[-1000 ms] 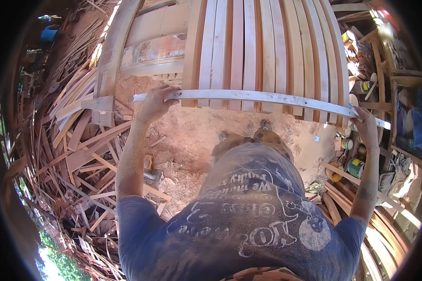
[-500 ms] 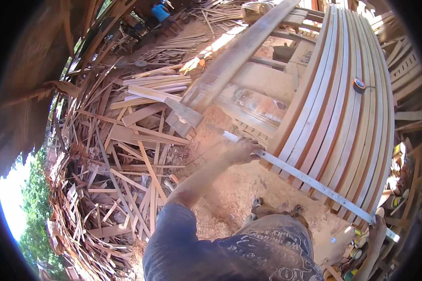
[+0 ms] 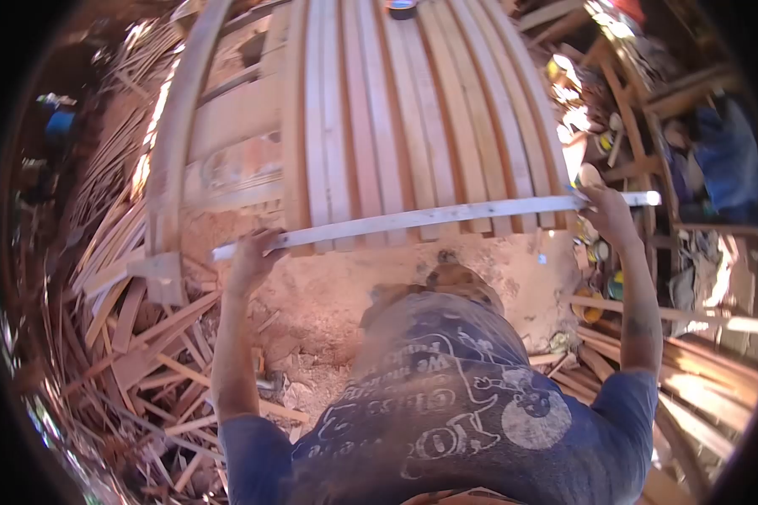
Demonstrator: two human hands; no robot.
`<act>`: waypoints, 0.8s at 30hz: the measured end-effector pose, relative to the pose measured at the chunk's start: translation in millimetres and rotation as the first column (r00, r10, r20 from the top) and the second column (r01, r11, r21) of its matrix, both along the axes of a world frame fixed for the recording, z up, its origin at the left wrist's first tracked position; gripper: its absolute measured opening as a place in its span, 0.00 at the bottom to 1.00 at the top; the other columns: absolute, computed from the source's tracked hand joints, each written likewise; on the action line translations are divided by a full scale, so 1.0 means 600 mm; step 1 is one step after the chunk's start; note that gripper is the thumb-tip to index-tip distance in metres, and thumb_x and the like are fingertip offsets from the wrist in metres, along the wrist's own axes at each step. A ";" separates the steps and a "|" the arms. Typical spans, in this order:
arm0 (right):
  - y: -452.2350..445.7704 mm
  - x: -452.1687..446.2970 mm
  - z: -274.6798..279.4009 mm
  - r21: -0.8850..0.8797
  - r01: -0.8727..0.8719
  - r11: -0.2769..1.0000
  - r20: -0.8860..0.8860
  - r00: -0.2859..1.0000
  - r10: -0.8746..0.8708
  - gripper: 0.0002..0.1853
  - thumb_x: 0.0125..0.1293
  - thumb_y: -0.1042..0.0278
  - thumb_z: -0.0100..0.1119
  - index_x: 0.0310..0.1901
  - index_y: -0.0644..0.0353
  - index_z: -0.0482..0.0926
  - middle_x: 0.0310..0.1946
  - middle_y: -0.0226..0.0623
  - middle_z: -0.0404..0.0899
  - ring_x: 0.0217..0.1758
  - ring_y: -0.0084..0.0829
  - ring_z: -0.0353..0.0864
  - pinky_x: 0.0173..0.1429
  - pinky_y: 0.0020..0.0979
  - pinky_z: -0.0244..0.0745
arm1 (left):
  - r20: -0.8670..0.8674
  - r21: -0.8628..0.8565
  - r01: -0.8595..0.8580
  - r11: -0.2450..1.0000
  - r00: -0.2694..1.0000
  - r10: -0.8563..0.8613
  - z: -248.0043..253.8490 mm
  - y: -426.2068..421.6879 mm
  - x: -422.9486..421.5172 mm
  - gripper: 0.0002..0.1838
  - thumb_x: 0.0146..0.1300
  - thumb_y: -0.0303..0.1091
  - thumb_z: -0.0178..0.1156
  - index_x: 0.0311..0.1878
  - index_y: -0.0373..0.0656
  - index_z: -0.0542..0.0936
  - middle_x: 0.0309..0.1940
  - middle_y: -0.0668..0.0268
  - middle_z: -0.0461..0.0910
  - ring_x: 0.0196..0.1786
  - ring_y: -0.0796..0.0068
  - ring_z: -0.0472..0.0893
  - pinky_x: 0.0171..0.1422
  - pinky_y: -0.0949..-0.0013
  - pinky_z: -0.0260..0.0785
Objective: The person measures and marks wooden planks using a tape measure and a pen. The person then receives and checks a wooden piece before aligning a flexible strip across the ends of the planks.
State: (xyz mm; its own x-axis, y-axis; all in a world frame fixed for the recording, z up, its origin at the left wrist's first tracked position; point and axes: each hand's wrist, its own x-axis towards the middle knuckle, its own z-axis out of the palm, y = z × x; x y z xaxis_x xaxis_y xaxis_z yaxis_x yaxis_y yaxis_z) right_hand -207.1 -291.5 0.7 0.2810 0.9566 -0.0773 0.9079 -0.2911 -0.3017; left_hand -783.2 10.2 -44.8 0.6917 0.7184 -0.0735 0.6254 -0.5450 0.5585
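A long, pale, flat straightedge point(image 3: 413, 220) lies across the near ends of several narrow wooden strips point(image 3: 379, 126), set side by side. My left hand point(image 3: 259, 252) is closed around it near its left end, beyond the leftmost strip. Near the other end, past the rightmost strip, my right hand point(image 3: 602, 206) grips it, with the tip sticking out to the right. A round black-and-orange tape measure point(image 3: 403, 10) rests on the strips at the top edge of the view.
Heaps of wood scraps point(image 3: 135, 337) cover the ground on the left. A thick plank point(image 3: 185, 109) runs along the bench's left side. Wooden framing point(image 3: 632, 135) and a blue cloth-like thing point(image 3: 728, 160) are on the right. Sawdust covers the floor point(image 3: 312, 295).
My view has swung to the right, so the strips now run nearly straight ahead and the straightedge looks almost level. Both hands still hold it.
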 end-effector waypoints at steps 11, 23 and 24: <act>-0.013 0.006 0.014 -0.042 0.073 0.996 -0.096 0.992 -0.077 0.18 0.51 0.71 0.68 0.46 0.56 0.84 0.35 0.43 0.84 0.41 0.44 0.83 0.47 0.40 0.75 | -0.023 -0.090 -0.048 0.995 0.999 0.047 0.027 -0.018 0.026 0.18 0.50 0.22 0.68 0.47 0.37 0.82 0.35 0.58 0.81 0.39 0.61 0.80 0.46 0.64 0.70; -0.029 0.003 0.006 -0.052 0.065 0.997 -0.111 0.991 -0.070 0.18 0.52 0.70 0.67 0.47 0.61 0.83 0.34 0.46 0.84 0.39 0.44 0.84 0.47 0.39 0.76 | -0.047 -0.100 -0.037 0.994 0.998 0.032 0.025 -0.011 0.027 0.18 0.51 0.22 0.68 0.47 0.35 0.81 0.37 0.58 0.81 0.41 0.63 0.81 0.48 0.66 0.71; -0.027 0.003 0.005 -0.054 0.062 0.997 -0.113 0.991 -0.068 0.18 0.52 0.70 0.67 0.47 0.61 0.83 0.34 0.46 0.84 0.39 0.44 0.84 0.47 0.39 0.76 | -0.049 -0.102 -0.039 0.994 0.998 0.035 0.025 -0.012 0.025 0.18 0.51 0.22 0.68 0.47 0.35 0.81 0.37 0.58 0.81 0.41 0.63 0.81 0.48 0.66 0.71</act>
